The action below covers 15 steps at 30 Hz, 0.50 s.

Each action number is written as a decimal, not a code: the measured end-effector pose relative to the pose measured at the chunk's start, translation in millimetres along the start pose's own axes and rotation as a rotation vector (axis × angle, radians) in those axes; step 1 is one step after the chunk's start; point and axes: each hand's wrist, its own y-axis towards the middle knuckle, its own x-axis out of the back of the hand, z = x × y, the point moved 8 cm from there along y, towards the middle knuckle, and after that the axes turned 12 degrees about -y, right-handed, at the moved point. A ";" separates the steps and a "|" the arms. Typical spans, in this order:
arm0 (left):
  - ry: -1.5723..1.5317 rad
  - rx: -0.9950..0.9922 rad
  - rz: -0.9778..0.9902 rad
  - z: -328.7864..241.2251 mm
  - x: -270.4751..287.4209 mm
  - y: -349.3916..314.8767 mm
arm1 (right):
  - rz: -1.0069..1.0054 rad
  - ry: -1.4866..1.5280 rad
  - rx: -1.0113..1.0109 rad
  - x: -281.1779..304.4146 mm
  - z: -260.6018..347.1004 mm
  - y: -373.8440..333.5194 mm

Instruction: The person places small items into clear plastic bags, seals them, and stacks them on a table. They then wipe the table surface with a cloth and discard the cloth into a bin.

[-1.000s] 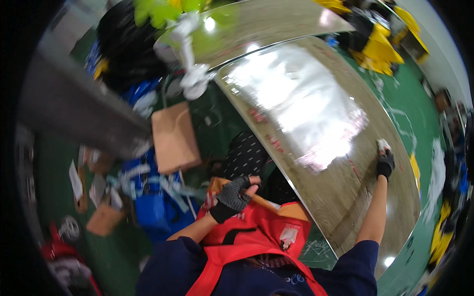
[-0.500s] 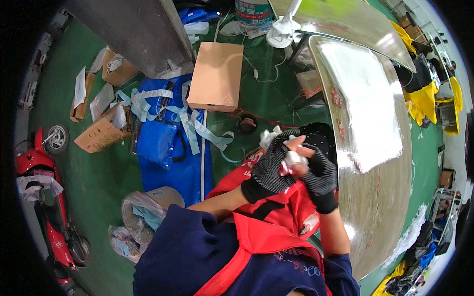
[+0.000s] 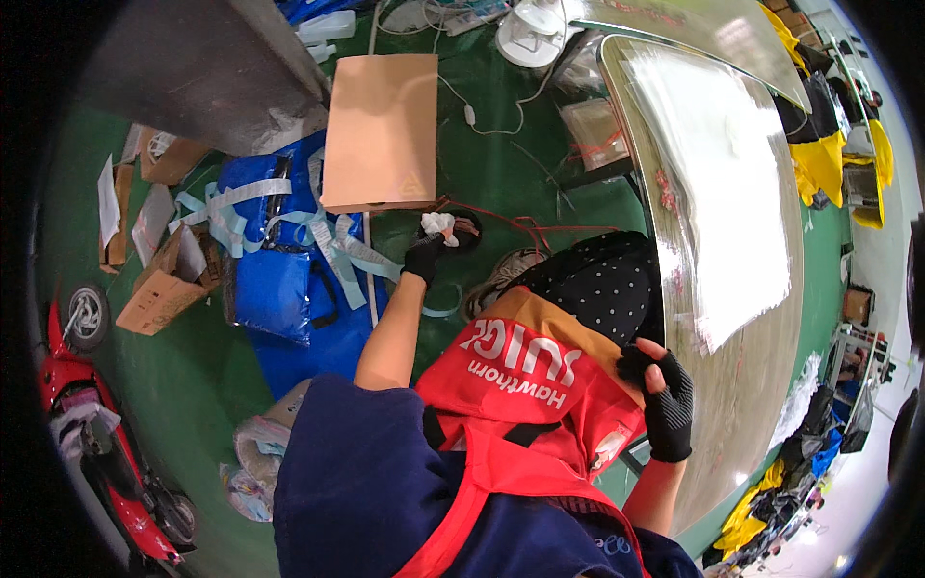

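My left hand [image 3: 425,254], in a dark fingerless glove, reaches forward over the floor and grips a white crumpled wad [image 3: 439,226]. I cannot make out whether it is paper or cloth. Right beside the wad lies a dark round object [image 3: 468,232] with a reddish-brown middle, partly hidden. Near the table's left edge is my right hand [image 3: 667,397], gloved the same way. Its fingers are loosely bent and apart, with nothing seen in them. A red apron [image 3: 540,371] with an orange part covers my lap, above dark polka-dot fabric [image 3: 602,289].
A closed cardboard box [image 3: 381,130] stands ahead of my left hand. Blue bags [image 3: 275,294] and pale straps lie left of it. On the right, the table [image 3: 718,424] bears a stack of white sheets [image 3: 718,202]. A bin [image 3: 262,443] stands at lower left; red cord [image 3: 535,229] crosses the floor.
My hands have come apart from around the white wad. The left has carried it forward and left to the dark round object; the right has moved back to the table's edge.
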 end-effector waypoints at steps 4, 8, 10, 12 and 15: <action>0.556 -0.267 -0.138 61.0 27.8 54.0 | -0.067 -0.109 -0.005 20.3 0.6 -4.6; 1.037 -0.197 -0.096 74.5 -12.8 56.7 | -0.145 -0.061 -0.064 33.7 -15.6 -10.3; 1.036 -0.250 -0.025 80.4 -17.8 62.4 | -0.148 -0.047 -0.053 31.6 -8.8 -12.7; 0.994 -0.391 0.058 84.1 -16.3 60.4 | -0.157 -0.018 -0.055 26.8 -2.2 -14.1; 1.325 -0.389 0.100 71.1 -40.2 60.3 | -0.166 -0.028 -0.102 27.4 -9.6 -21.4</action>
